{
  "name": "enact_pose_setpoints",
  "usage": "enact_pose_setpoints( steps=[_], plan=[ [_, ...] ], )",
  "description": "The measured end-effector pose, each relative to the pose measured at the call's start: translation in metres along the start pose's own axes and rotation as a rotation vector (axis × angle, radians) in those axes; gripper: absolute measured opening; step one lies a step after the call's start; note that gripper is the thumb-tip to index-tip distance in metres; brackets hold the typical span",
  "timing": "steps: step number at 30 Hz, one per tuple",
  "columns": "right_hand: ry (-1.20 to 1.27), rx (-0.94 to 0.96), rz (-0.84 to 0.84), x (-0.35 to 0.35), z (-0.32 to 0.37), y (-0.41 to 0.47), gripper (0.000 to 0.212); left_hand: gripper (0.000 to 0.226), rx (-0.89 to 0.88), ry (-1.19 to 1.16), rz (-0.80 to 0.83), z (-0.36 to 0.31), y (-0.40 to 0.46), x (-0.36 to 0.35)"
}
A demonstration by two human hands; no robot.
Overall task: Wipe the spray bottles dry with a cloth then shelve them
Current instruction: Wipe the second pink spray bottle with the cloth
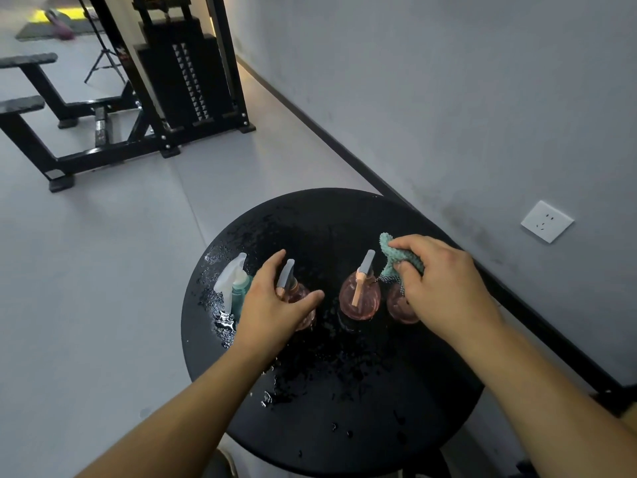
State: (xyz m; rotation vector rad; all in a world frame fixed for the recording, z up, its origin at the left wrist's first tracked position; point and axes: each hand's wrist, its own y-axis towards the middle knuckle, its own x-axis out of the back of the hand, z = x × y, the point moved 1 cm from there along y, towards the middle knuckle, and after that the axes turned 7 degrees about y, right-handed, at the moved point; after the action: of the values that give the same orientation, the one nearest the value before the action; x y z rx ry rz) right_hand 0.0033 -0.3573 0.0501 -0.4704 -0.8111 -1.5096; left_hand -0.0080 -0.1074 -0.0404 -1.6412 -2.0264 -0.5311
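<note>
Left hand (275, 301) fingers spread, not gripping, over upright pink bottle (299, 298); neck at its 1 o'clock. Right hand (444, 288) clamps cloth (396, 257).

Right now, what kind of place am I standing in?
Probably a gym. A black weight-stack machine stands by the wall, a bench frame sits on the grey floor, and mats lie farther back. The wet round table holds spray bottles.

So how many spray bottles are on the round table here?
4, in a row on the wet black round table: a teal bottle with white trigger far left, a pink one under the left hand, a pink one centre, a pink one under the right hand.
</note>
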Motion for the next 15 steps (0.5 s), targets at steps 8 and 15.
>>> enact_pose_setpoints(
  steps=[8, 15],
  plan=[
    [0.011, -0.020, -0.023, 0.010, -0.007, -0.002, 0.030, 0.052, -0.280, 0.281, -0.012, -0.051, 0.001, 0.006],
    [0.021, -0.032, -0.043, 0.018, -0.013, -0.005, 0.030, 0.033, -0.273, 0.301, 0.103, -0.068, 0.022, -0.029]
  ],
)
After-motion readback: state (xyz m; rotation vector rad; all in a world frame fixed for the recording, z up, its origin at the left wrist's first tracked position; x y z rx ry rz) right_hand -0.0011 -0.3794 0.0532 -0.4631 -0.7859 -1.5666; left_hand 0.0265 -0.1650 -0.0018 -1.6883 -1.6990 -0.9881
